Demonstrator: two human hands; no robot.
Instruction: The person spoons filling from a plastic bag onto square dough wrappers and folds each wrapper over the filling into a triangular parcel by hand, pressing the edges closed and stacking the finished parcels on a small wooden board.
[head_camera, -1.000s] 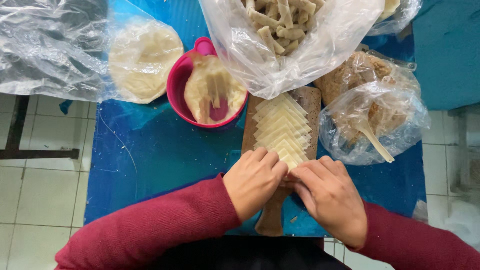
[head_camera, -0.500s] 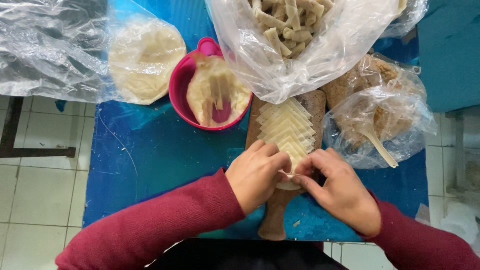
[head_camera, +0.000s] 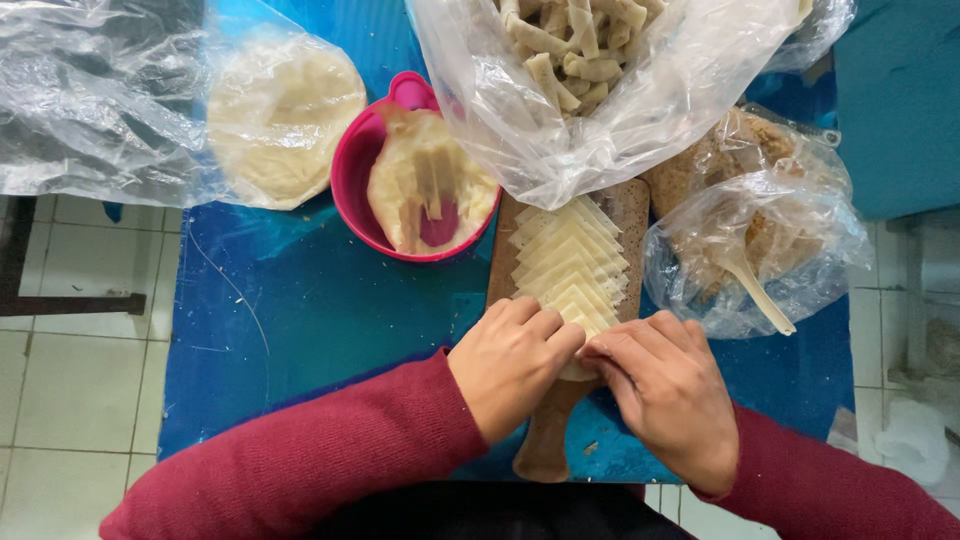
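Head view: both hands meet at the near end of a row of pale square wrappers (head_camera: 570, 265), fanned like shingles down a wooden board (head_camera: 548, 440) whose handle points toward the person. The left hand (head_camera: 512, 365) is curled, fingertips pressed down on the nearest wrapper; the right hand (head_camera: 668, 395) comes in from the other side, its fingers narrow and bent, thumb and forefinger touching the same piece — so both pinch one small bit of dough between them, most of it hidden under the knuckles. What lies inside that piece cannot be seen. To do this well, I judge, the fingertips should stay close together and press evenly along the edge, so the thin sheet folds without tearing, while the rest of the stack is left undisturbed just beyond the knuckles. The heels of the hands would best stay off the board, which rests on the blue table (head_camera: 300, 330) and could slip on its wet-looking sheet. Beyond the board sits a pink bowl (head_camera: 350, 190) with a yellowish mass, a clear bag of finished rolls (head_camera: 570, 60) above the stack, and to the right a bag of brown filling (head_camera: 750, 235) with a pale spoon (head_camera: 755, 290) — near enough to reach without shifting the board.
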